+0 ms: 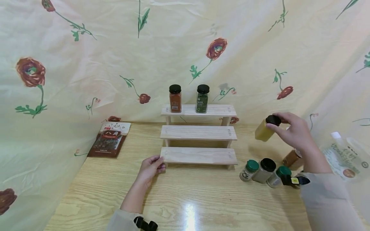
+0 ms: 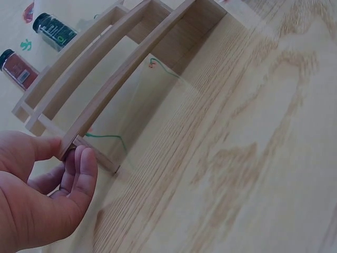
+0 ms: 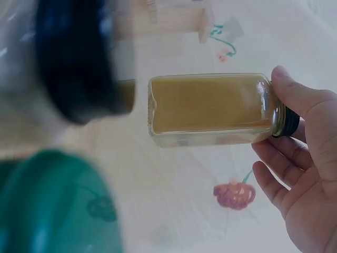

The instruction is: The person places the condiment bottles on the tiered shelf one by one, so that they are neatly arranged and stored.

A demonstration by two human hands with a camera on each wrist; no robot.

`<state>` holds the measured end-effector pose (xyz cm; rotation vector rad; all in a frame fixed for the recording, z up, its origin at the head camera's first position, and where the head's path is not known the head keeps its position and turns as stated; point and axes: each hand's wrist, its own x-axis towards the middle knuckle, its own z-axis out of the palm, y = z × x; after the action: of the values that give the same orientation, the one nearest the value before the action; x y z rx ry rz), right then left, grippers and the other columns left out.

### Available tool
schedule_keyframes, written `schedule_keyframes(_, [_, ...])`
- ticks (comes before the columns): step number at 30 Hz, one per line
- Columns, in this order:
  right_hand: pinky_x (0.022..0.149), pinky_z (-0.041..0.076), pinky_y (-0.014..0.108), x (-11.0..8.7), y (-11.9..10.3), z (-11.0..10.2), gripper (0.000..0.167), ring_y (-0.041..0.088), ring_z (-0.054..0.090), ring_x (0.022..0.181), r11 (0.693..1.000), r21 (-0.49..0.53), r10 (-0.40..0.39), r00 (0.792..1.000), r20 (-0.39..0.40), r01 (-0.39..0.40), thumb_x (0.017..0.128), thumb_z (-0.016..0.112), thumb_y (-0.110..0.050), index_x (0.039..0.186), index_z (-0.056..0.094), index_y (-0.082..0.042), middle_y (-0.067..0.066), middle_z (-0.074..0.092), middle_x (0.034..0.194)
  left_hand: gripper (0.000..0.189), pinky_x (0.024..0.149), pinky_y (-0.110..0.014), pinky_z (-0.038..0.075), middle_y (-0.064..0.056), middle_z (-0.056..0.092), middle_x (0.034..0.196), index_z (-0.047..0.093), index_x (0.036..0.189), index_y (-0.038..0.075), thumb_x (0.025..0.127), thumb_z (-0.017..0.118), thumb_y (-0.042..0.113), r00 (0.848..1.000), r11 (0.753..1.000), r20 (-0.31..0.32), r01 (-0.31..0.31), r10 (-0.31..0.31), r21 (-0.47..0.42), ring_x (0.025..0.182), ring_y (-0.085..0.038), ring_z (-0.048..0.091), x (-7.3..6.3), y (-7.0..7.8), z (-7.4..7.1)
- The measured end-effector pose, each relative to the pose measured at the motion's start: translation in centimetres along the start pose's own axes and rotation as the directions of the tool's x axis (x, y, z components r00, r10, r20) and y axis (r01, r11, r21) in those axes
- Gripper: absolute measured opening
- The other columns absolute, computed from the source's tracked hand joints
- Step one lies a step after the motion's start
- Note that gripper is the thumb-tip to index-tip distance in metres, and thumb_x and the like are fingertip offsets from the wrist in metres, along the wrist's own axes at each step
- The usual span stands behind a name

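Observation:
A wooden three-step rack (image 1: 198, 132) stands against the back curtain. My left hand (image 1: 151, 168) pinches the left end of its lowest shelf between thumb and fingers, as the left wrist view (image 2: 50, 190) also shows. On the top shelf stand an orange-red spice jar (image 1: 175, 99) and a green spice jar (image 1: 202, 100), both black-lidded. Right of the rack, my right hand (image 1: 295, 130) holds a square glass spice jar (image 1: 263, 132) of yellowish powder by its black lid, tilted and raised over the table. In the right wrist view that jar (image 3: 210, 105) lies sideways across the picture.
Below my right forearm stand green-lidded shakers (image 1: 245, 173), a black-lidded jar (image 1: 263, 171) and a reddish-brown jar (image 1: 292, 158). A clear printed pouch (image 1: 345, 157) is at the far right. A brown spice packet (image 1: 110, 139) lies at the left, by the flowered curtain (image 1: 95, 64).

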<state>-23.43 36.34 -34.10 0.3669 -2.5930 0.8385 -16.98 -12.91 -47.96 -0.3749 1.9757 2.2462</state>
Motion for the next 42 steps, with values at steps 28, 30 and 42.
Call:
schedule_keyframes(28, [0.084, 0.039, 0.01, 6.7, -5.8, 0.4, 0.039, 0.011, 0.055, 0.101, 0.985, 0.053, -0.16, 0.983, -0.086, 0.165, 0.093, 0.076, -0.015, 0.127, 0.066, 0.002, 0.018, 0.065, 0.115, 0.041, 0.078, -0.024, 0.062, -0.015, 0.063, 0.101, 0.05, 0.136, -0.016, 0.103, 0.06, 0.007, 1.0, 1.0, 0.002, 0.007, -0.007, -0.023, 0.084, -0.016, 0.066, 0.3, 0.0, -0.1])
schedule_keyframes(30, [0.083, 0.038, 0.01, 7.1, -6.1, 0.4, 0.041, 0.025, 0.058, 0.104, 0.987, 0.054, -0.15, 0.986, -0.069, 0.153, 0.093, 0.076, -0.016, 0.128, 0.065, 0.002, 0.021, 0.065, 0.117, 0.04, 0.077, -0.023, 0.062, -0.015, 0.063, 0.101, 0.051, 0.135, -0.016, 0.103, 0.059, 0.006, 1.0, 1.0, 0.0, 0.004, -0.004, -0.024, 0.084, -0.016, 0.066, 0.3, 0.0, -0.1])
schedule_keyframes(42, [0.083, 0.041, 0.008, 9.5, -7.8, 1.6, 0.039, 0.032, 0.059, 0.103, 0.979, 0.083, -0.18, 0.981, -0.076, 0.186, 0.092, 0.076, -0.014, 0.126, 0.066, 0.003, 0.021, 0.065, 0.118, 0.039, 0.075, -0.023, 0.062, -0.015, 0.065, 0.099, 0.053, 0.133, -0.016, 0.102, 0.06, 0.006, 0.999, 0.999, -0.017, -0.042, 0.042, 0.015, 0.081, -0.015, 0.066, 0.2, -0.2, 0.1])
